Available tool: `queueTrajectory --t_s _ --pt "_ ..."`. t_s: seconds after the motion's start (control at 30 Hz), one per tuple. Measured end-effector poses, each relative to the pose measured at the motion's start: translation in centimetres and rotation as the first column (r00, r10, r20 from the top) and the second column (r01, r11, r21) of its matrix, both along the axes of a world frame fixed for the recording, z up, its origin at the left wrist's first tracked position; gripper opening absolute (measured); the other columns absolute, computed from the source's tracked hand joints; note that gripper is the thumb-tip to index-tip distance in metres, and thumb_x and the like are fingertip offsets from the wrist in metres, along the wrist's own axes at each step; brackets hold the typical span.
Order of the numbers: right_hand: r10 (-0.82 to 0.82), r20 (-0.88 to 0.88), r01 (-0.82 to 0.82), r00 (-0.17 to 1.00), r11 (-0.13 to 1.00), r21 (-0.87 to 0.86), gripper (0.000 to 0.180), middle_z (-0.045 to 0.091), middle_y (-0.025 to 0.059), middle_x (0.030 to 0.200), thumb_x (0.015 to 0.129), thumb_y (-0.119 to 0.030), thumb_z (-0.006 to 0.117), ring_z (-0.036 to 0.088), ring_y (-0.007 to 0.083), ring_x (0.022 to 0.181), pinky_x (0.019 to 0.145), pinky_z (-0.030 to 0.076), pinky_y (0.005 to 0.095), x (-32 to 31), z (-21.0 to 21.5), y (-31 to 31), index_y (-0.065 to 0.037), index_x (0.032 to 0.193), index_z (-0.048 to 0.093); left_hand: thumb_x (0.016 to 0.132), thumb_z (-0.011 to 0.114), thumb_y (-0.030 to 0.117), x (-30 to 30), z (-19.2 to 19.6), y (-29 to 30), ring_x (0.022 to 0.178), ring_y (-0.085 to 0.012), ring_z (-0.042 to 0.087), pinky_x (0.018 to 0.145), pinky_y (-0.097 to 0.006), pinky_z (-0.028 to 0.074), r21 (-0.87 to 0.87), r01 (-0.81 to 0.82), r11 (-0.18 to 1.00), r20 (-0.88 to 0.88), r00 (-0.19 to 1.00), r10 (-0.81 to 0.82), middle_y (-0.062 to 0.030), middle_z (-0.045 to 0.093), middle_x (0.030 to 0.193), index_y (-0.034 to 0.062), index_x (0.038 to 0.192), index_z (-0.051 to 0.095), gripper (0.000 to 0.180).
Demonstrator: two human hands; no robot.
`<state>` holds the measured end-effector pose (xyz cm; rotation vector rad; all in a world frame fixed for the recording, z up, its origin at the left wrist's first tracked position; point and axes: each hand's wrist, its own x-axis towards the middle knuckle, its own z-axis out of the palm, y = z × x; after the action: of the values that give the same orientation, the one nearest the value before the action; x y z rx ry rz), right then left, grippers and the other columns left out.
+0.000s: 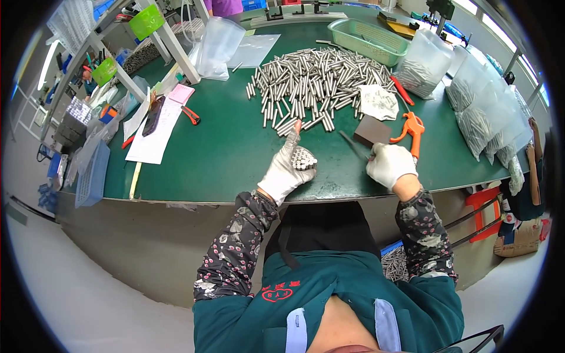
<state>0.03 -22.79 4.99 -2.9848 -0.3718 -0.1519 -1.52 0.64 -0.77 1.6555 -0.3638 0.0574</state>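
At the far left, off the table (223, 147), a blue basket (93, 175) is hung against the rounded left edge, and papers (154, 130) with a red cutter (190, 115) are laid just inside that edge. A wide stretch of bare green top is left between the papers and the left hand (286, 169), with the near edge close below it. The left hand, gloved in white, is curled around a bundle of rods (303, 159), held end-up, with the thumb raised toward the rod pile (318, 82) spread across the middle of the table. A strip of free surface is seen between pile and near edge. The right hand (390, 165), also gloved, is closed around a thin dark tool (354, 146) pointed up-left, just in front of a brown block (372, 130). Orange pliers (411, 129) are laid beside it. A green tray (368, 40) is set at the far edge, and bags of rods (488, 115) are crowded along the right edge.
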Motion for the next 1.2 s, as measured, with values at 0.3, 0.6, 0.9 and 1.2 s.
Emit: queueTrajectory --t_s 0.3,0.6,0.9,1.2 --pt "0.218 0.145 -0.235 0.965 0.966 0.112 0.047 0.061 0.0116 0.069 0.076 -0.013 0.058 0.059 0.0286 0.059 0.055 0.047 0.039 -3.8 -0.2 -0.2 -0.017 0.122 0.049 0.06 0.07 -0.002 -0.2 1.0 0.0 0.085 -0.0157 0.053 0.087 -0.024 0.041 0.089 -0.029 0.996 -0.052 0.998 0.034 -0.0082 0.054 0.108 0.0236 0.142 0.011 0.104" --pt "0.613 0.238 -0.57 0.753 0.789 -0.229 0.061 0.048 0.0019 0.061 0.069 -0.007 0.054 0.052 0.018 0.049 0.042 0.039 0.0326 -3.1 1.4 0.5 -0.022 0.127 0.045 0.059 0.069 0.0 0.2 -0.1 0.3 0.091 -0.017 0.056 0.096 -0.029 0.037 0.113 -0.032 0.993 0.005 0.999 0.031 -0.0046 0.058 0.093 0.0233 0.142 0.01 0.104" --pt "0.798 0.284 -0.786 0.532 0.59 -0.186 0.064 0.044 0.0036 0.057 0.064 -0.005 0.053 0.048 0.0211 0.047 0.043 0.038 0.0338 1.3 1.3 0.8 -0.019 0.126 0.046 0.06 0.066 -0.005 -0.3 0.6 0.0 0.068 -0.0094 0.053 0.078 -0.022 0.044 0.041 0.016 0.999 -0.001 1.0 -0.016 0.0 0.055 0.079 0.0241 0.142 0.009 0.104" --pt "0.737 0.224 -0.645 0.638 0.67 -0.367 0.044 0.05 0.0033 0.067 0.073 -0.008 0.05 0.055 0.02 0.058 0.05 0.042 0.0334 3.7 3.1 -1.0 -0.019 0.115 0.054 0.06 0.066 -0.007 -0.4 0.7 -0.2 0.071 -0.0082 0.051 0.073 -0.022 0.045 0.039 0.004 0.999 -0.006 1.0 -0.003 -0.0007 0.055 0.081 0.0244 0.142 0.012 0.103"
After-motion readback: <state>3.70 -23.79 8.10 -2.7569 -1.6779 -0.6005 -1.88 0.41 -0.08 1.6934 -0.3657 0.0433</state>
